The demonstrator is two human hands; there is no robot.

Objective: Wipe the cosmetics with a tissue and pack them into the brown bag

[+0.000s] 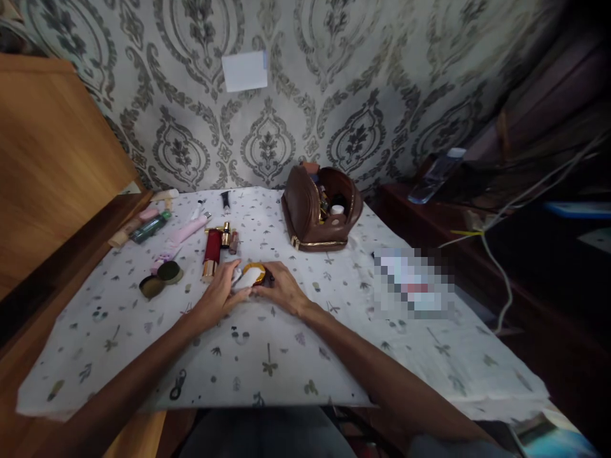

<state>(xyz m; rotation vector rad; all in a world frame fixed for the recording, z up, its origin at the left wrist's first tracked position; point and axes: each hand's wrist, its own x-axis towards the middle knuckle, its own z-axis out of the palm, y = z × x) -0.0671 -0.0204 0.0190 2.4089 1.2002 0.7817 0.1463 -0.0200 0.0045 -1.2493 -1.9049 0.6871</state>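
Note:
My left hand (223, 287) is closed on a white piece (247, 278) that looks like a wipe or tissue. It lies against a round, gold-rimmed cosmetic container (258, 267), which my right hand (284, 289) grips from the other side. The container's dark lower part is mostly hidden by my fingers. Just beyond my left hand lie a dark red tube with a gold end (211, 251), a small black-and-gold bottle (226, 234) and a little pinkish tube (233, 242). An opened round dark compact (162, 278) rests further left.
A brown makeup bag (305, 207) stands unzipped at the back, with cosmetics inside. Pink tubes (188, 229) and a green bottle (151, 228) lie along the left side. A blurred-out object (414, 285) is on the right of the patterned white cloth (286, 356). Cables (506, 280) hang beyond.

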